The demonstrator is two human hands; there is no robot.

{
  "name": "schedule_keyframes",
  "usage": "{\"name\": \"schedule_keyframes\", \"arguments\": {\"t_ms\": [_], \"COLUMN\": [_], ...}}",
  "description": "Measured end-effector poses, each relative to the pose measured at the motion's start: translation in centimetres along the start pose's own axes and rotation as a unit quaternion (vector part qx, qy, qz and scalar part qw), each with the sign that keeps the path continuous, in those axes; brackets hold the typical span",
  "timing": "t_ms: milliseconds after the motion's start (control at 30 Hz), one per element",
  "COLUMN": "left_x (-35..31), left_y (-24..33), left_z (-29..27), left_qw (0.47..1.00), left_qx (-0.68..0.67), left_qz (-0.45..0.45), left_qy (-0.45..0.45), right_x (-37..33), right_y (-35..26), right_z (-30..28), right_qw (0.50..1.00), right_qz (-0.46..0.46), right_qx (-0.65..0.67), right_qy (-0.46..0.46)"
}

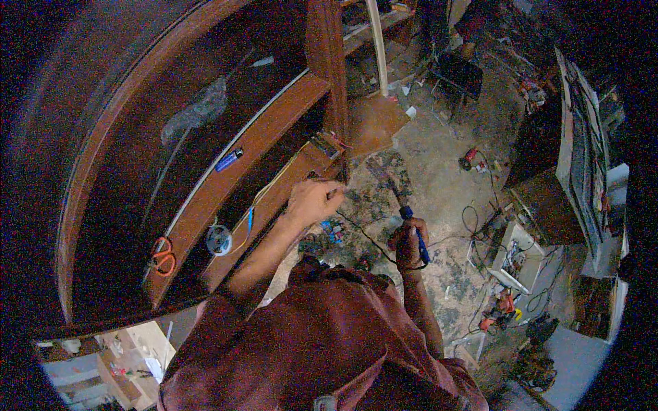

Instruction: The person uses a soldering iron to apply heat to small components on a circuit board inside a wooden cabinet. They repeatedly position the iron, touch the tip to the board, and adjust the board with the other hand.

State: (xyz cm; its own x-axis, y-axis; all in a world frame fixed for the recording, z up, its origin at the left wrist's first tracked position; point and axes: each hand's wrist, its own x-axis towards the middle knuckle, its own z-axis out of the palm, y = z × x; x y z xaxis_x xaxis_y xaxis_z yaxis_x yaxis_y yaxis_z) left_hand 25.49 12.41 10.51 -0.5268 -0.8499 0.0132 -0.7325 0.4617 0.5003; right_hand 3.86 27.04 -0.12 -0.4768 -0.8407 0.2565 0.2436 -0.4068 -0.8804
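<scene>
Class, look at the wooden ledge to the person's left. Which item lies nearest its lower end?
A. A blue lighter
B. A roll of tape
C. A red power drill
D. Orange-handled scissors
D. The orange-handled scissors lie at the lower end of the wooden ledge; the roll of tape sits further up, and the blue lighter higher still.
</scene>
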Motion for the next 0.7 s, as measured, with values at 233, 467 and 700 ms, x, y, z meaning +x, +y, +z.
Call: {"name": "schedule_keyframes", "arguments": {"t_ms": [233,467,700], "left_x": [-0.4,-1.8,-0.9], "left_y": [-2.0,-3.2,-4.2], "left_z": [2.3,3.3,7.6], "left_qw": [0.974,0.966,0.901], "left_qx": [-0.207,-0.215,-0.337], "left_qz": [-0.023,-0.124,-0.227], "left_qy": [0.095,0.078,-0.152], "right_x": [0.3,-1.1,0.7], "right_y": [-1.6,2.0,10.2], "right_z": [0.9,1.8,4.1], "right_qw": [0.983,0.990,0.968], "right_qz": [0.046,0.093,0.073], "right_qx": [-0.167,-0.103,-0.196], "right_qy": [0.055,0.026,-0.136]}}
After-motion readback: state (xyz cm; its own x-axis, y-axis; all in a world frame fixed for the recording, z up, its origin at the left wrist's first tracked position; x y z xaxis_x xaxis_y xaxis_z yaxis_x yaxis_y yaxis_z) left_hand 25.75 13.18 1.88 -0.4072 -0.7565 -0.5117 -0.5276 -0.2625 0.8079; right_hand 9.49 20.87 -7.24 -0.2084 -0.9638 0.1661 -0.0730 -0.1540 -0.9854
